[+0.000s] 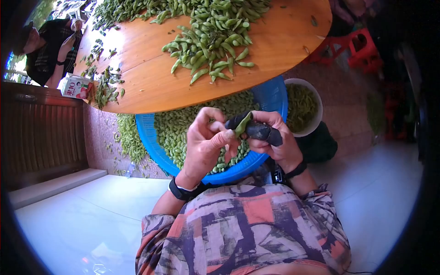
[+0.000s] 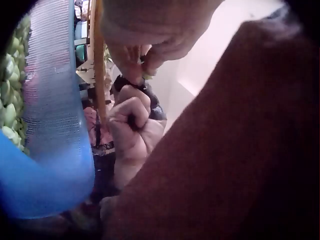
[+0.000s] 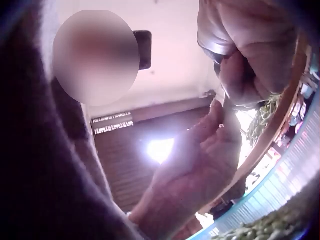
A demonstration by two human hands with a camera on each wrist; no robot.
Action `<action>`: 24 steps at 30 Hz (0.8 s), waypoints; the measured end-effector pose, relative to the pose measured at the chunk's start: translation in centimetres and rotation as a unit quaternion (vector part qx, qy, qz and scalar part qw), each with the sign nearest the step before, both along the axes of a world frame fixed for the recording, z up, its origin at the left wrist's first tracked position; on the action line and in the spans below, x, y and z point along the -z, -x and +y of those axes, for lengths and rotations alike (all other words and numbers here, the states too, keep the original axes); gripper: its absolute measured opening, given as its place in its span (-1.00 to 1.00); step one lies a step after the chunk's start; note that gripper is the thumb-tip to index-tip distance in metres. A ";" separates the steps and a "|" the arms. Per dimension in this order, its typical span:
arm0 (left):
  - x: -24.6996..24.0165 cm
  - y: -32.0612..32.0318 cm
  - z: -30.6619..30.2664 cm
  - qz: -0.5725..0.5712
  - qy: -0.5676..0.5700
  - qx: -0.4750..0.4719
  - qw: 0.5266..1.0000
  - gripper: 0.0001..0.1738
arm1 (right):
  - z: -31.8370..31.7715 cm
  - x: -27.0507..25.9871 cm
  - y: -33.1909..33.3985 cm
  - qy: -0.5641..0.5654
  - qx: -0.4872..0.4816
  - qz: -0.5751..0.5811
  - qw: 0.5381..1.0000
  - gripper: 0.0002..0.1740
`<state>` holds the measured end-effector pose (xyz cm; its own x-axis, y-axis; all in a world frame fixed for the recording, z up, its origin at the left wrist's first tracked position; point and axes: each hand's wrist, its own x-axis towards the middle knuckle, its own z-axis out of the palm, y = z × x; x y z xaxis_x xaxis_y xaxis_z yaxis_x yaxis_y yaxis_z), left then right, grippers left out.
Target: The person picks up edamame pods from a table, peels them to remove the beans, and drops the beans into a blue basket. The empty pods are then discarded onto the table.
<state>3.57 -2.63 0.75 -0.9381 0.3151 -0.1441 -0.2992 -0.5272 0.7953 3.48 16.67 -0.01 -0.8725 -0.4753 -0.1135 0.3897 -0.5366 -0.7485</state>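
Observation:
In the head view both hands meet over a blue basket (image 1: 158,156) of shelled green beans (image 1: 172,130). Between them is a green edamame pod (image 1: 244,123). My left hand (image 1: 204,144) pinches the pod's lower end between thumb and fingers. The right hand (image 1: 279,133) grips the pod, with black coverings (image 1: 259,131) on its thumb and a finger. Seen from the left wrist, the left hand (image 2: 155,35) is above the curled right hand (image 2: 132,125), fingertips close together. From the right wrist, the left hand (image 3: 192,170) reaches up toward the right hand (image 3: 247,45).
A wooden table (image 1: 142,82) bearing a heap of edamame pods (image 1: 211,41) overhangs the basket. At right are a white bucket (image 1: 316,103) of pods or husks and red stools (image 1: 362,48). A carton (image 1: 75,87) stands near another person (image 1: 50,52) at left. Husks (image 1: 130,137) lie on the floor.

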 end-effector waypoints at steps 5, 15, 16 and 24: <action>1.2 0.5 0.0 -0.118 -0.190 0.119 0.967 -0.65 | 0.3 0.0 0.0 0.029 -0.033 -0.048 0.998 -0.72; 0.0 0.7 -0.7 0.287 0.484 0.053 0.825 -0.56 | -0.8 -1.7 -0.5 -0.425 0.072 0.247 0.868 -0.89; 0.5 0.7 -0.8 0.339 0.492 0.037 0.801 -0.56 | -0.8 -1.5 -0.5 -0.425 0.071 0.245 0.868 -0.89; 0.9 0.4 -0.9 0.452 0.512 0.012 0.730 -0.53 | -0.7 -1.7 -1.0 -0.422 0.107 0.288 0.853 -0.89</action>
<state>3.13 -3.55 -0.17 -0.7922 0.4945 0.3576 0.5919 0.4802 0.6473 4.47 15.99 1.73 -0.9557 -0.2588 0.1403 -0.2120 0.2743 -0.9380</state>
